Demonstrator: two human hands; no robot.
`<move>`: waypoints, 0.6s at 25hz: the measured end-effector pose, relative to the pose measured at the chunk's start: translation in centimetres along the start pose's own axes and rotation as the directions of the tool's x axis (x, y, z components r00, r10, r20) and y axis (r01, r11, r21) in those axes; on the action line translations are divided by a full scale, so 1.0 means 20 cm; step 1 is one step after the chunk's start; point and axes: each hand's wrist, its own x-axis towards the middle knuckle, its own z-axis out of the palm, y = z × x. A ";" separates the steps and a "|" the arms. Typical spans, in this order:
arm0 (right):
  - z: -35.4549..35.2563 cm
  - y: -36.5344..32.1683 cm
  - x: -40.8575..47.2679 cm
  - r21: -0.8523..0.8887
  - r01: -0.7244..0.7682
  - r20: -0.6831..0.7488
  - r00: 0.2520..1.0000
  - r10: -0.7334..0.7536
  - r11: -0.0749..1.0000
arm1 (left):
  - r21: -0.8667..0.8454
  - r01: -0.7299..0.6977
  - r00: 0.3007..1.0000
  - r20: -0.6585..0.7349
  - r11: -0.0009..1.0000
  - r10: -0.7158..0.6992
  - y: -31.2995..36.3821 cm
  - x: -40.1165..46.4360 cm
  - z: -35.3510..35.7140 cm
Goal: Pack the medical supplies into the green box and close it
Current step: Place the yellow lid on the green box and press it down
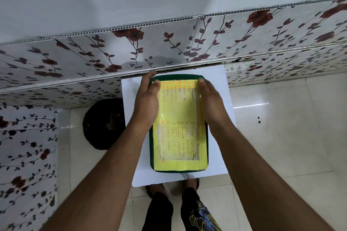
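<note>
The green box [178,169] lies flat on a small white table [217,167], its lid down and covered by a yellow handwritten label under clear film. My left hand [145,102] lies along the lid's left edge, with its fingertips curled over the far left corner. My right hand [211,100] rests palm-down on the lid's right edge, fingers reaching toward the far right corner. Both hands press on the lid. No medical supplies are visible outside the box; its inside is hidden.
The white table stands against a flower-patterned wall panel [169,47]. A black round bin [104,124] sits on the tiled floor to the table's left. My legs and feet [172,204] stand at the table's near edge.
</note>
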 end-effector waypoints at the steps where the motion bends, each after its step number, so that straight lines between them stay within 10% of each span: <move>1: 0.02 -0.03 0.04 0.026 0.007 -0.033 0.999 -0.006 1.000 | -0.003 0.002 1.000 -0.001 1.000 -0.002 0.02 0.00 0.01; 15: 0.07 -0.04 0.11 0.146 -0.004 -0.221 0.975 0.036 0.989 | 0.150 -0.058 0.989 -0.126 0.987 0.077 0.04 0.08 0.05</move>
